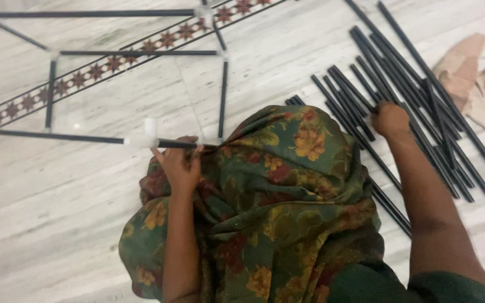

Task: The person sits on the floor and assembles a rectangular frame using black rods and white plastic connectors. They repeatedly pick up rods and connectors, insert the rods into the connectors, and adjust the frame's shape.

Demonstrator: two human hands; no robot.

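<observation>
In the head view, your left hand (179, 163) is closed around a black rod of the frame (85, 137), just right of a white connector (148, 132) at centre left; that rod runs level towards the left edge. Your right hand (389, 119) rests curled on the loose black rods (422, 101) at upper right, which slant down to the right; whether it grips one, you cannot tell.

View: one head-worn camera, looking steeply down from above the person's lap.
Landmark: the green floral cloth (265, 207) fills the lower middle, close under the lens.
Facing: forward and down over the pale floor (57, 224) beyond the cloth.
Nearness: the forearms start at the bottom edge; both hands lie near the cloth's far edge.
Overlap: single view only.
</observation>
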